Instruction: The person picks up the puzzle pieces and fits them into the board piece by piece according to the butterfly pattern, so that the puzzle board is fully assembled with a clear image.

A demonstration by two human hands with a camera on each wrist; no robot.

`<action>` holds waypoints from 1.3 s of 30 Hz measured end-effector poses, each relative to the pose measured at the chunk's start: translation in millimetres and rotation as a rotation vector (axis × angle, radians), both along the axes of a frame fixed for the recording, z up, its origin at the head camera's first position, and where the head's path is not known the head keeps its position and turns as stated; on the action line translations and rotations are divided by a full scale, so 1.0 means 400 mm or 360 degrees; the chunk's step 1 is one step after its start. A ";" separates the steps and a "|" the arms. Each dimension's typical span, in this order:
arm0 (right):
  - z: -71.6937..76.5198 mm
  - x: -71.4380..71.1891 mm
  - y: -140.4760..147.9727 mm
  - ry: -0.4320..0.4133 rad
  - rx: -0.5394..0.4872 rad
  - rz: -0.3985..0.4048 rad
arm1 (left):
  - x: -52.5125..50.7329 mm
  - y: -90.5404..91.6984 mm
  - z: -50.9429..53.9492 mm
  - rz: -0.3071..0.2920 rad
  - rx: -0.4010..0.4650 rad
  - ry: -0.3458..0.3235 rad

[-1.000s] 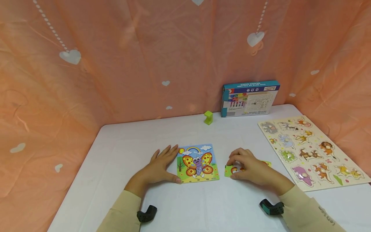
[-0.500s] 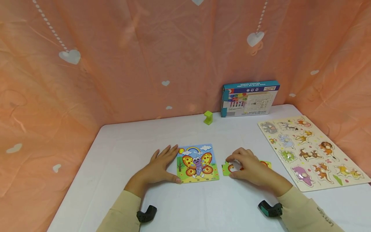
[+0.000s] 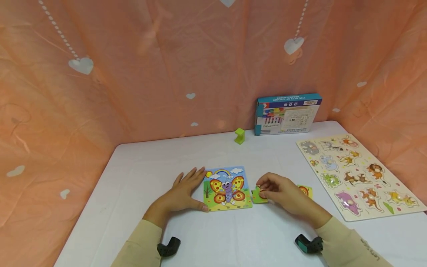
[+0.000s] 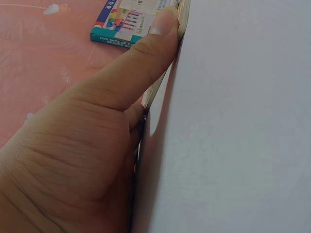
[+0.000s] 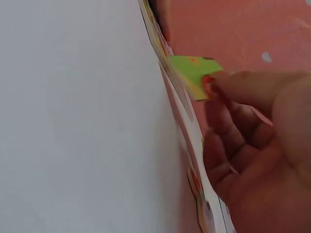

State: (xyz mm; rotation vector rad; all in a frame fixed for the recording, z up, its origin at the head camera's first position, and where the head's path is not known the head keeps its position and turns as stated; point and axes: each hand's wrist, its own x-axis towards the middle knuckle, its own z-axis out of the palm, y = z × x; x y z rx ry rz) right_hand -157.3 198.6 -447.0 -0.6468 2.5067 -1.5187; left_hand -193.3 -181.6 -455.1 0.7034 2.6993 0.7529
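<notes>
A square butterfly jigsaw puzzle (image 3: 228, 189) lies flat on the white table. Along its left edge rests my left hand (image 3: 181, 193), fingers spread, with the thumb touching the lower left corner. Just right of the puzzle, my right hand (image 3: 281, 193) pinches a green jigsaw piece (image 3: 258, 196) between thumb and fingers; the right wrist view shows the piece (image 5: 193, 75) tilted up from the table. Part of that piece is hidden by the fingers. Another jigsaw piece (image 3: 306, 190) with an orange swirl lies behind the right hand, partly covered by it.
At the right lies a large animal peg board (image 3: 360, 174). A bead box (image 3: 288, 114) stands at the back against the orange curtain (image 3: 160, 74). A small green block (image 3: 240, 136) sits left of the box.
My right hand has moved left with the green piece, lifting it and bringing it close to the puzzle's right edge. More of the swirl piece behind shows. My left hand stays in place.
</notes>
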 end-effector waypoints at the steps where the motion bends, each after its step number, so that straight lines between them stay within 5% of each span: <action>1: -0.001 0.002 -0.005 -0.0014 -0.0040 -0.0014 | 0.000 0.000 -0.001 -0.0001 -0.0001 0.0001; 18: -0.021 0.023 -0.141 -0.0267 -0.0358 0.0054 | 0.002 -0.008 -0.004 -0.0020 0.0029 0.0023; 29: -0.023 0.014 -0.241 -0.0197 -0.0395 0.0108 | 0.002 -0.008 -0.001 -0.0044 0.0047 0.0037; 39: -0.029 -0.002 -0.302 -0.0101 -0.0262 0.0110 | -0.001 -0.012 -0.007 -0.0074 0.0071 0.0053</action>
